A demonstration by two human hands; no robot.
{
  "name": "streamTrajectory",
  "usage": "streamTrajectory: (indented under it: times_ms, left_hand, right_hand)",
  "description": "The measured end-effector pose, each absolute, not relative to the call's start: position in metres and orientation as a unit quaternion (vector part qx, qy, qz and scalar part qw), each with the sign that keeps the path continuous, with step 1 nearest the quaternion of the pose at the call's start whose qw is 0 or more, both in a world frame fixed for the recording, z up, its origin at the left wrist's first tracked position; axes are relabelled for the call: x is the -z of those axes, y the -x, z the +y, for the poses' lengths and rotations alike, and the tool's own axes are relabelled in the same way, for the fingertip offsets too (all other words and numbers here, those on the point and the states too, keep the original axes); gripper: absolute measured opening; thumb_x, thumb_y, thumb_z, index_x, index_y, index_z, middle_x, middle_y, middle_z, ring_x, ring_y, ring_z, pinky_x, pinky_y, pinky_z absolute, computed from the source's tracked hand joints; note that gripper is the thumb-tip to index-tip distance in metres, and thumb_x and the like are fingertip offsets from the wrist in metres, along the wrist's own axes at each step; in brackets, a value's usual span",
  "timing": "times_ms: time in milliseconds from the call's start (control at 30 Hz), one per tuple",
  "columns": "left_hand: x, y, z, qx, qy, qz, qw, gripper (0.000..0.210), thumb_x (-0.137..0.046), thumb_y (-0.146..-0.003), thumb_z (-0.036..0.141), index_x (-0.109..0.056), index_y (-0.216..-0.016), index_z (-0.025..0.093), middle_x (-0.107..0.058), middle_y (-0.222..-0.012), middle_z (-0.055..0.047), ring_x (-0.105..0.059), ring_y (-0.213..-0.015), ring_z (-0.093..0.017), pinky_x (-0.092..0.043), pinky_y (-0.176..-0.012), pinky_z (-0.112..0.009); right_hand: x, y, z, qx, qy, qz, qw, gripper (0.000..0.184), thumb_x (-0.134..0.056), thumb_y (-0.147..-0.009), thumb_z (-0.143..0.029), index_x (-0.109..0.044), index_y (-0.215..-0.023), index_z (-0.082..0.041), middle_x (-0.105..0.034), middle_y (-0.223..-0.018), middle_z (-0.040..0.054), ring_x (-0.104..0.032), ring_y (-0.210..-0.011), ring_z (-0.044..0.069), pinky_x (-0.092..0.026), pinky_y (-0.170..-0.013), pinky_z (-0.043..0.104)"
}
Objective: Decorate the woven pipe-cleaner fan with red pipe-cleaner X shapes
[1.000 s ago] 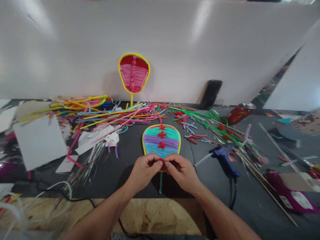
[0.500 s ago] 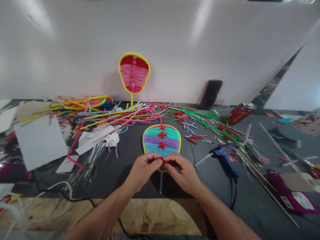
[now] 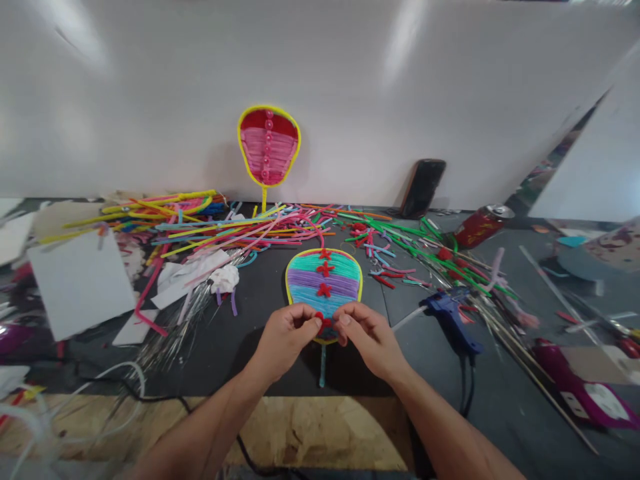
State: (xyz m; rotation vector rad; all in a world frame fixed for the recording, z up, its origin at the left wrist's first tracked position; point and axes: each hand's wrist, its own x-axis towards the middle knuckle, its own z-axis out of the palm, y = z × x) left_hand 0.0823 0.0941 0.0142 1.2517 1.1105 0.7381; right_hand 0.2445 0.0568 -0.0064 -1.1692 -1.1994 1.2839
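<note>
A hand fan of wound pipe cleaners [image 3: 330, 283], banded green, purple and blue inside a yellow rim, lies flat on the dark table. Its thin blue handle [image 3: 323, 367] points toward me. Several red star-like pipe cleaner flowers [image 3: 324, 290] run down its middle. Over the lower part of the fan, my left hand [image 3: 287, 337] pinches a small red pipe cleaner piece [image 3: 324, 322] between thumb and forefinger. Beside its right end, my right hand [image 3: 370, 337] has thumb and fingers drawn together; whatever lies between them is hidden.
A pink-and-red fan [image 3: 269, 150] leans against the white wall. Loose pipe cleaners [image 3: 240, 230] spread behind my work. To the right are a blue glue gun [image 3: 453, 320], a red can [image 3: 483, 227] and a phone [image 3: 423, 189]. White paper [image 3: 83, 283] lies left.
My right hand has shifted slightly right, away from my left, so more of the red piece and the fan's lower part shows. My left hand still pinches the piece.
</note>
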Motion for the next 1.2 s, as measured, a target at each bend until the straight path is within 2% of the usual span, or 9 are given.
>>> streamTrajectory:
  times_ms: [167, 400, 567, 800, 933, 1200]
  left_hand:
    - [-0.0118, -0.0822, 0.0932, -0.299, -0.592, 0.469, 0.583, 0.013, -0.058, -0.072, 0.025, -0.061, -0.065, 0.015, -0.052, -0.057, 0.003, -0.044, -0.055, -0.009, -0.037, -0.055, -0.021]
    - [-0.0128, -0.0811, 0.094, -0.286, -0.608, 0.428, 0.605, 0.012, -0.056, -0.073, 0.024, -0.06, -0.067, 0.015, -0.058, -0.065, 0.0, -0.051, -0.063, -0.012, -0.042, -0.063, -0.024]
    - [-0.0146, -0.0797, 0.0938, -0.268, -0.637, 0.414, 0.592, 0.015, -0.055, -0.075, 0.025, -0.06, -0.066, 0.015, -0.058, -0.063, 0.0, -0.05, -0.063, -0.012, -0.04, -0.062, -0.023]
    - [-0.018, -0.0808, 0.0937, -0.271, -0.612, 0.425, 0.61, 0.014, -0.056, -0.074, 0.026, -0.059, -0.065, 0.015, -0.056, -0.061, 0.001, -0.047, -0.059, -0.011, -0.039, -0.059, -0.023]
    - [-0.0192, -0.0803, 0.0951, -0.31, -0.594, 0.463, 0.58, 0.014, -0.057, -0.075, 0.027, -0.059, -0.066, 0.015, -0.054, -0.061, 0.002, -0.046, -0.059, -0.011, -0.039, -0.059, -0.022]
    - [-0.0152, -0.0823, 0.0917, -0.314, -0.598, 0.465, 0.573, 0.015, -0.055, -0.078, 0.026, -0.06, -0.069, 0.015, -0.055, -0.064, 0.002, -0.047, -0.061, -0.011, -0.039, -0.061, -0.023]
  right_hand:
    - [0.0002, -0.2435, 0.0564, -0.528, 0.504, -0.521, 0.442, 0.019, -0.057, -0.082, -0.033, -0.057, -0.074, -0.016, -0.05, -0.059, -0.0032, -0.044, -0.052, 0.009, -0.035, -0.05, 0.021]
    - [-0.0013, -0.246, 0.0571, -0.546, 0.492, -0.539, 0.412, 0.029, -0.05, -0.087, -0.042, -0.054, -0.073, -0.017, -0.05, -0.06, -0.0036, -0.046, -0.053, 0.009, -0.038, -0.052, 0.02]
    - [-0.0003, -0.2472, 0.0572, -0.533, 0.492, -0.564, 0.394, 0.033, -0.047, -0.09, -0.045, -0.052, -0.072, -0.018, -0.05, -0.057, -0.0037, -0.046, -0.053, 0.009, -0.038, -0.054, 0.021]
    - [-0.002, -0.2472, 0.0581, -0.547, 0.482, -0.547, 0.412, 0.035, -0.048, -0.088, -0.049, -0.054, -0.074, -0.018, -0.051, -0.058, -0.0032, -0.047, -0.053, 0.01, -0.039, -0.054, 0.023]
    - [-0.0019, -0.2459, 0.0585, -0.586, 0.456, -0.51, 0.434, 0.036, -0.051, -0.085, -0.052, -0.054, -0.075, -0.017, -0.049, -0.061, -0.0034, -0.047, -0.051, 0.009, -0.038, -0.051, 0.022]
    - [-0.0014, -0.2424, 0.0567, -0.573, 0.488, -0.503, 0.426, 0.032, -0.058, -0.081, -0.048, -0.054, -0.073, -0.018, -0.049, -0.055, -0.0052, -0.045, -0.048, 0.008, -0.035, -0.049, 0.021]
